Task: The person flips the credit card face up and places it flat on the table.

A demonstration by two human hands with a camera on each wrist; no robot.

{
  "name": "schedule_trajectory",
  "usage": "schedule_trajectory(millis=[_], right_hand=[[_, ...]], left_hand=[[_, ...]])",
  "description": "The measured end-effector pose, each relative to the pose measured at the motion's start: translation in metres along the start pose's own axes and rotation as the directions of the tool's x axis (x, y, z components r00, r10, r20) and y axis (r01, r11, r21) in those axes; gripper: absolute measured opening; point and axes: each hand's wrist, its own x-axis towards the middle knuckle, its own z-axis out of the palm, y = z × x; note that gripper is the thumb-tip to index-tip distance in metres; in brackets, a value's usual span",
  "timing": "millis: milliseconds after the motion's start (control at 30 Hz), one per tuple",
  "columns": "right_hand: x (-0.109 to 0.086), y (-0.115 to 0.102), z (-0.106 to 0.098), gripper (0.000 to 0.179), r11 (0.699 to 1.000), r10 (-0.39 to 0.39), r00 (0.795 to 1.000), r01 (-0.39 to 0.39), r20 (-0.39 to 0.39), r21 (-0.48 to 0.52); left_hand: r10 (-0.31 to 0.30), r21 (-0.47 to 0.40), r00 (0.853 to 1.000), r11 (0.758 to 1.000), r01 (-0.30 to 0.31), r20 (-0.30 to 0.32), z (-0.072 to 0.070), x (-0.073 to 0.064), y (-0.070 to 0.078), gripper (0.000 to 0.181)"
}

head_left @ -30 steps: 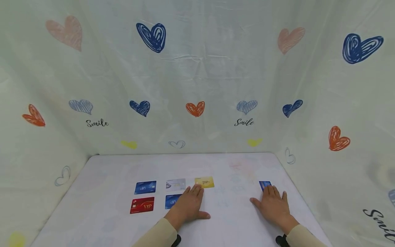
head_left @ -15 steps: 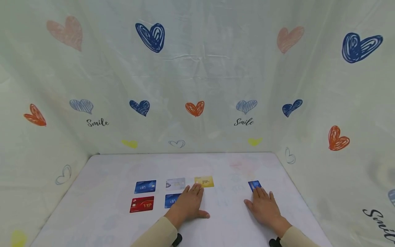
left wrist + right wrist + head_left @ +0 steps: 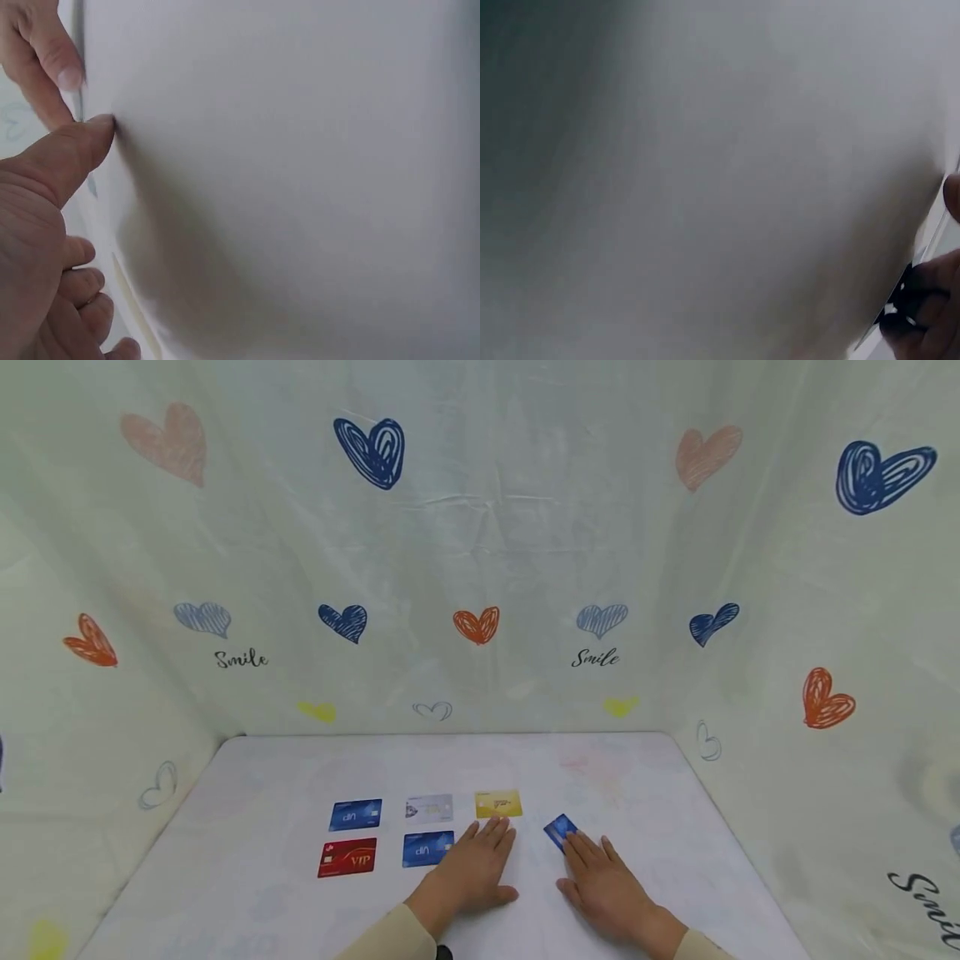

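In the head view my right hand lies flat with straight fingers on the lower right part of a tilted blue bank card. The right wrist view catches this card's dark edge under the fingertips. My left hand rests on the table, fingers extended and thumb out to the side. Its fingertips are right at the lower edge of a yellow card. Close by its wrist side lies another blue card, with a silver card above that one.
Farther left, a blue card lies above a red VIP card. All rest on a white table. A pale curtain printed with hearts surrounds the table at the back and sides.
My right hand has slid the blue card leftward across the table towards the yellow card, and the card has turned more. The left hand has shifted slightly right, uncovering more of the lower blue card.
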Motion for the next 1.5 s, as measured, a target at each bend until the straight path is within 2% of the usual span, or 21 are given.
schedule_trajectory(millis=[67,167,333,500,733,900,1033,1100,1167,1233,1300,1400,1500], right_hand=[[0.0,-0.006,-0.001,0.068,0.997,-0.078,0.997,0.078,0.018,-0.014],[0.001,-0.014,-0.001,0.067,0.982,-0.186,0.982,0.187,0.044,-0.029],[0.002,-0.022,-0.002,0.062,0.951,-0.299,0.954,0.3,0.03,-0.067],[0.003,-0.023,-0.004,0.061,0.938,-0.319,0.947,0.32,0.028,-0.131],[0.005,-0.025,-0.005,0.064,0.921,-0.324,0.945,0.325,0.039,-0.215],[0.013,-0.028,-0.008,0.067,0.932,-0.314,0.948,0.317,0.042,-0.178],[0.017,-0.029,-0.011,0.066,0.947,-0.286,0.957,0.291,0.057,-0.133],[0.019,-0.027,-0.011,0.065,0.95,-0.286,0.958,0.287,0.032,-0.125],[0.023,-0.025,-0.01,0.064,0.949,-0.293,0.956,0.287,-0.026,-0.13],[0.028,-0.023,-0.01,0.064,0.951,-0.29,0.953,0.277,-0.085,-0.139],[0.033,-0.022,-0.009,0.064,0.954,-0.281,0.951,0.262,-0.128,-0.146],[0.04,-0.02,-0.009,0.064,0.956,-0.28,0.951,0.262,-0.135,-0.134],[0.045,-0.018,-0.011,0.062,0.954,-0.285,0.952,0.27,-0.115,-0.127]], left_hand=[[0.03,-0.007,0.999,1.0,-0.03,0.014,0.001,0.001,0.006,0.085],[0.072,-0.005,0.996,0.997,-0.072,0.044,0.001,0.0,0.013,0.079],[0.066,0.026,0.994,0.997,-0.068,0.087,0.002,-0.007,0.017,0.072],[0.039,0.065,0.995,0.997,-0.045,0.093,0.005,-0.018,0.015,0.072],[-0.081,0.017,0.991,0.997,0.079,0.11,0.007,-0.032,0.016,0.071],[-0.104,0.024,0.989,0.994,0.102,0.108,0.007,-0.034,0.021,0.068],[-0.084,0.028,0.991,0.996,0.082,0.107,0.006,-0.036,0.021,0.065],[-0.066,0.031,0.995,0.997,0.064,0.076,0.005,-0.035,0.019,0.062],[-0.054,0.03,0.998,0.998,0.053,0.023,0.004,-0.034,0.014,0.057],[-0.046,0.04,0.997,0.998,0.048,-0.061,0.003,-0.031,0.01,0.053],[-0.051,0.039,0.989,0.998,0.057,-0.136,0.002,-0.027,0.005,0.053],[-0.063,0.056,0.976,0.996,0.076,-0.209,0.002,-0.021,-0.001,0.061],[-0.081,0.062,0.969,0.993,0.098,-0.235,0.003,-0.014,-0.006,0.07]])
